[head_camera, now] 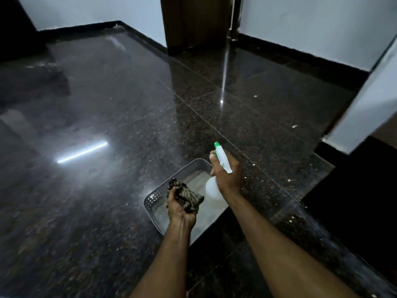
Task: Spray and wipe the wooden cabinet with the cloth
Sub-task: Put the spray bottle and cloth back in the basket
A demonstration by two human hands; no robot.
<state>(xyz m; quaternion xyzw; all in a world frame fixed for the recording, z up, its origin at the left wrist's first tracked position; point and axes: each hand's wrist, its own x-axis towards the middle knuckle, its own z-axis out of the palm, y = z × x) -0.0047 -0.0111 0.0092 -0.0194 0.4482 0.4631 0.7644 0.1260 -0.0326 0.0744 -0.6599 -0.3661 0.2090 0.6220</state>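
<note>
left hand (pixel 180 208) clutching crumpled striped cloth (pixel 186 195), right hand (pixel 228 173) gripping white green-nozzled spray bottle (pixel 214 188), over grey tray (pixel 158 195)

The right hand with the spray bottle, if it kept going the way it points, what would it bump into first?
Probably nothing soon. The right hand aims the spray bottle up-frame over the dark floor, which looks free; far ahead stands wooden panelling. Depth is unclear.

No readable text, label, brand or number shows on anything in the head view.
</note>
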